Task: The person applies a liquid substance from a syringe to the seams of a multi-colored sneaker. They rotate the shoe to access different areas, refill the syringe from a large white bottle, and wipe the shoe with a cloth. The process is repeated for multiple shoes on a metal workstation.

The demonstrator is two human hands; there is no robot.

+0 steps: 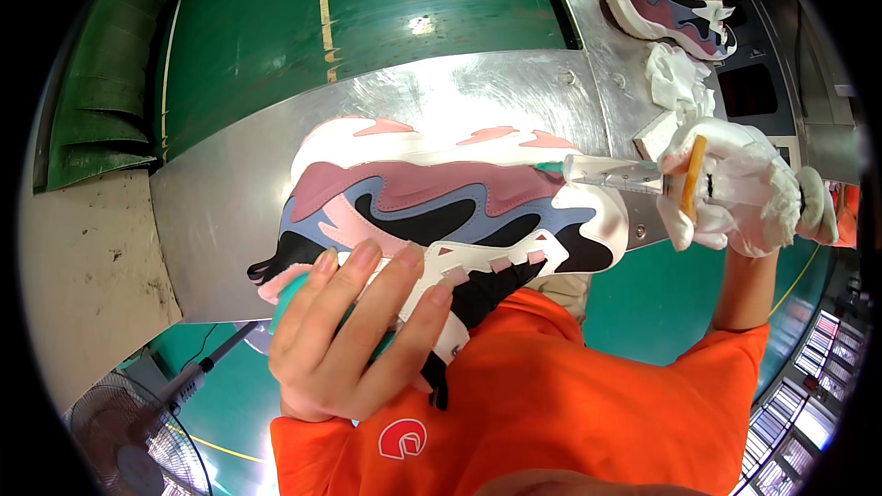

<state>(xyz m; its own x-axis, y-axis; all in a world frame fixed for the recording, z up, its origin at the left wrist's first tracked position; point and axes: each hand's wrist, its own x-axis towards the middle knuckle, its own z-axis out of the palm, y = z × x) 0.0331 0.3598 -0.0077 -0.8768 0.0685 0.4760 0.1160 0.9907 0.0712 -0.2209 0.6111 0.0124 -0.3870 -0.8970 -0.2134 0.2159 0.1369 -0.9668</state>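
A sneaker (432, 191) in mauve, blue, black and pink, with a white and pink sole, lies on its side in front of me. My left hand (344, 344) grips it at the collar and tongue, fingers spread over the upper. Part of a teal shoe last (287, 301) shows in the opening beside that hand. In a white glove, my right hand (749, 188) is closed on a clear syringe (614, 173) with an orange flange. The syringe's teal tip points left and meets the line between sole and upper near the toe.
A metal table edge (220, 239) runs under the sneaker, with a green conveyor belt (386, 18) beyond. Another sneaker (675, 5) with a teal last stands at far right, near crumpled white paper (680, 78). At lower left is a fan (138, 441).
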